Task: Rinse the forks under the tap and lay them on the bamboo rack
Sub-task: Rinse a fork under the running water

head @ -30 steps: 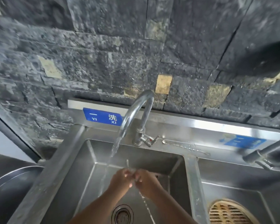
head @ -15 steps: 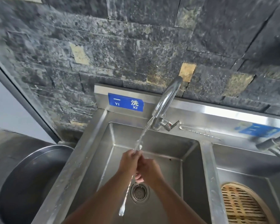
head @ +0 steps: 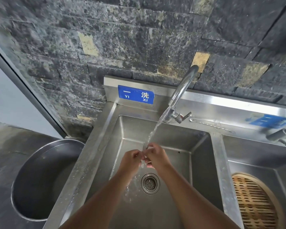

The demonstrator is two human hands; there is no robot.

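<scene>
The left hand (head: 132, 158) and the right hand (head: 156, 156) meet over the left sink (head: 200, 156), fingers curled and pressed together around a small piece of metal, the fork (head: 146, 146). Only its shiny tip shows above the knuckles; the rest is hidden, so I cannot tell which hand holds it more firmly. The water from the tap (head: 182, 93) falls in a thin stream exactly on this tip and runs down between the hands toward the drain (head: 150, 183). On the right, in the second sink, lies the bamboo rack (head: 254, 202), well apart from the hands. A blue label (head: 136, 94) is on the steel back edge, and a big metal bowl (head: 40, 177) stands left of the sink.
</scene>
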